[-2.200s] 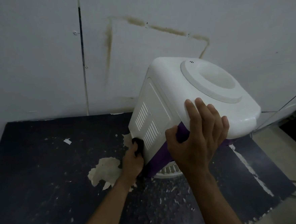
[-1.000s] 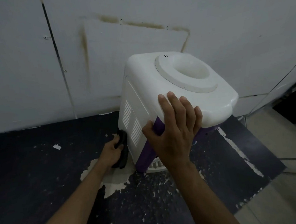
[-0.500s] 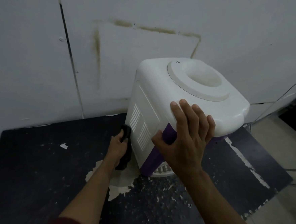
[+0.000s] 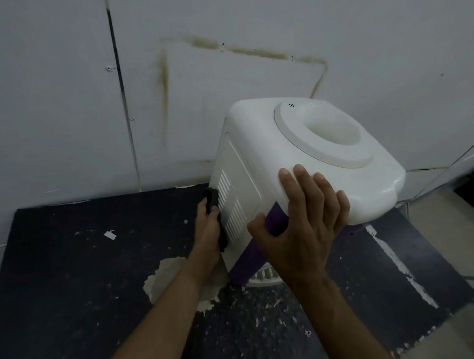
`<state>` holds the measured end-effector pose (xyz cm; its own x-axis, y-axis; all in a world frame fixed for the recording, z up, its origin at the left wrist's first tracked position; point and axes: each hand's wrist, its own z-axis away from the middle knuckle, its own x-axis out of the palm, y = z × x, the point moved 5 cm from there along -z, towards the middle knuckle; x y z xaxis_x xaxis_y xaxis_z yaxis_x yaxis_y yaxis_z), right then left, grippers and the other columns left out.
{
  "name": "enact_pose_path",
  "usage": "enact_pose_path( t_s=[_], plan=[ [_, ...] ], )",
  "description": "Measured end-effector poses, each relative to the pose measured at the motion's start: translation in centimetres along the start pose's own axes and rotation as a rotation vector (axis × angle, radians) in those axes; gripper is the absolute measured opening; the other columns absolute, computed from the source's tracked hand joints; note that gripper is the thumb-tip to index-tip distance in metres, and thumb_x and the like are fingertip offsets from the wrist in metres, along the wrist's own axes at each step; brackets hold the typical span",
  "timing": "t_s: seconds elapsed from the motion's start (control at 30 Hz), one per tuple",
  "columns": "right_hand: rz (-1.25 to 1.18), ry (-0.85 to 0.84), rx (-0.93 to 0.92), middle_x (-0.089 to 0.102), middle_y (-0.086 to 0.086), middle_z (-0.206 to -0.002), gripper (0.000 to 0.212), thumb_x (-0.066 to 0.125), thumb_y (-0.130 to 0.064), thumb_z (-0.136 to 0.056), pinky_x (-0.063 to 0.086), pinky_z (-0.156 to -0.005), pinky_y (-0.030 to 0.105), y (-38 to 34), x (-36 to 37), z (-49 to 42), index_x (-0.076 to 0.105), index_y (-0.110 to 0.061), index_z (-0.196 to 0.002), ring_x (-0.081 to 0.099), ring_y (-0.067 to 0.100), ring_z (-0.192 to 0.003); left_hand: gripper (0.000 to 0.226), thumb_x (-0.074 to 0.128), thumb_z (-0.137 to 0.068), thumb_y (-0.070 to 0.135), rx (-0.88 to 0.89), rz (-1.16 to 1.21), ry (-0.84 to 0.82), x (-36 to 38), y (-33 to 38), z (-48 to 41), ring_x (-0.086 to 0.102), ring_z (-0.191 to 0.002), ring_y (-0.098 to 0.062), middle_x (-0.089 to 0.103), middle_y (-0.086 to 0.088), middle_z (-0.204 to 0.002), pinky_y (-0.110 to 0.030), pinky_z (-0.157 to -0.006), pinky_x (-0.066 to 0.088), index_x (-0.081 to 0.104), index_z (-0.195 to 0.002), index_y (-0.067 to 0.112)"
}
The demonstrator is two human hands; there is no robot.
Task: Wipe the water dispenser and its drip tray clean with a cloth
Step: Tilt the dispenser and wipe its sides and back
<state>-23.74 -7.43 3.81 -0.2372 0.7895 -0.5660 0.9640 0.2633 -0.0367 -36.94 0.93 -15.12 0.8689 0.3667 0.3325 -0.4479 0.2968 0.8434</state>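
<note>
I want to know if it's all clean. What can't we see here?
Head view only:
water dispenser front: behind the right hand and overhanging top.
drip tray: only a ribbed edge shows past the right wrist.
cloth: mostly wrapped inside the left hand.

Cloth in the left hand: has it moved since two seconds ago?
Yes. The cloth has climbed the dispenser side panel, from the bottom of the vent slots to their top, farther from the pale chipped patch on the table.
</note>
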Motion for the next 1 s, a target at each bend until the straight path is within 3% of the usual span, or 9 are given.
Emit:
enact_pose_path(
  t_s=[0.1, 0.2, 0.3, 0.47, 0.6, 0.67, 0.77, 0.9, 1.0],
  plan=[
    [-0.010, 0.004, 0.008, 0.052, 0.008, -0.142, 0.077, 0.074, -0.044, -0.068, 0.025, -0.114, 0.055, -0.1, 0.1, -0.1, 0.051, -0.017, -0.136, 0.041, 0.030, -0.136, 0.045, 0.050, -0.089, 0.049, 0.088, 0.015, -0.027, 0.6, -1.7, 1.4, 0.046, -0.135, -0.031, 0.042, -0.004, -0.152, -0.059, -0.111, 0.039, 0.040, -0.128, 0.070],
    [-0.007, 0.002, 0.008, 0.054, 0.010, -0.141, 0.075, 0.073, -0.045, -0.068, 0.025, -0.114, 0.054, -0.1, -0.1, -0.1, 0.052, -0.016, -0.135, 0.041, 0.031, -0.136, 0.054, 0.044, -0.099, 0.043, 0.072, 0.052, 0.009, 1.6, -3.0, 1.8, 0.036, -0.143, -0.027, 0.032, -0.002, -0.160, -0.055, -0.118, 0.031, 0.025, -0.148, 0.055],
    [-0.007, -0.019, 0.009, 0.052, 0.008, -0.143, 0.078, 0.074, -0.047, -0.067, 0.024, -0.114, 0.054, -0.2, -0.2, -0.1, 0.051, -0.017, -0.136, 0.040, 0.030, -0.137, 0.048, 0.044, -0.084, 0.061, 0.103, 0.103, 0.050, 1.9, -3.7, -1.6, 0.044, -0.138, -0.030, 0.039, -0.003, -0.155, -0.059, -0.113, 0.037, 0.032, -0.129, 0.072],
    [0.004, -0.039, 0.004, 0.051, 0.008, -0.144, 0.080, 0.073, -0.047, -0.066, 0.024, -0.114, 0.054, -0.3, -0.3, -0.2, 0.050, -0.018, -0.137, 0.040, 0.030, -0.137, 0.045, 0.028, -0.109, 0.035, 0.206, 0.060, 0.018, 3.8, 4.9, 0.5, 0.047, -0.132, -0.027, 0.042, -0.006, -0.151, -0.055, -0.111, 0.040, 0.024, -0.154, 0.040],
    [0.001, -0.033, 0.025, 0.053, 0.009, -0.143, 0.073, 0.070, -0.049, -0.072, 0.025, -0.114, 0.055, -0.3, -0.4, -0.2, 0.057, -0.015, -0.135, 0.041, 0.031, -0.137, 0.036, 0.032, -0.111, 0.031, 0.405, -0.030, -0.052, 4.0, 4.2, 3.7, 0.054, -0.120, -0.010, 0.052, 0.009, -0.133, -0.040, -0.101, 0.050, 0.036, -0.138, 0.054],
    [-0.007, -0.044, 0.041, 0.053, 0.010, -0.143, 0.069, 0.057, -0.057, -0.082, 0.025, -0.114, 0.056, -0.4, -0.5, -0.4, 0.060, -0.012, -0.134, 0.042, 0.032, -0.136, 0.043, 0.037, -0.109, 0.032, 0.408, -0.114, -0.021, 3.4, 2.3, 4.2, 0.055, -0.120, -0.015, 0.053, 0.010, -0.130, -0.050, -0.103, 0.050, 0.033, -0.127, 0.071],
    [-0.011, -0.080, 0.026, 0.051, 0.010, -0.145, 0.069, 0.058, -0.053, -0.081, 0.023, -0.116, 0.056, -0.5, -0.6, -0.4, 0.058, -0.011, -0.137, 0.041, 0.033, -0.138, 0.043, 0.033, -0.109, 0.036, 0.317, -0.190, 0.030, 3.1, 3.0, 2.6, 0.048, -0.129, -0.026, 0.046, -0.001, -0.141, -0.057, -0.110, 0.041, 0.024, -0.150, 0.045],
    [-0.016, -0.111, -0.001, 0.048, 0.010, -0.148, 0.075, 0.063, -0.044, -0.073, 0.020, -0.117, 0.055, -0.5, -0.9, -0.2, 0.053, -0.011, -0.140, 0.037, 0.033, -0.140, 0.041, 0.022, -0.112, 0.029, 0.372, -0.081, 0.002, 4.9, 10.1, 2.1, 0.052, -0.108, -0.009, 0.050, 0.008, -0.117, -0.026, -0.082, 0.045, 0.026, -0.152, 0.031],
    [-0.022, -0.105, -0.001, 0.049, 0.010, -0.148, 0.073, 0.059, -0.045, -0.076, 0.019, -0.117, 0.054, -0.4, -0.9, -0.1, 0.053, -0.011, -0.140, 0.037, 0.033, -0.140, 0.038, 0.023, -0.112, 0.029, 0.464, -0.082, -0.062, 5.9, 11.6, 3.8, 0.051, -0.105, 0.001, 0.050, 0.014, -0.120, -0.020, -0.082, 0.045, 0.028, -0.149, 0.034]
  ],
)
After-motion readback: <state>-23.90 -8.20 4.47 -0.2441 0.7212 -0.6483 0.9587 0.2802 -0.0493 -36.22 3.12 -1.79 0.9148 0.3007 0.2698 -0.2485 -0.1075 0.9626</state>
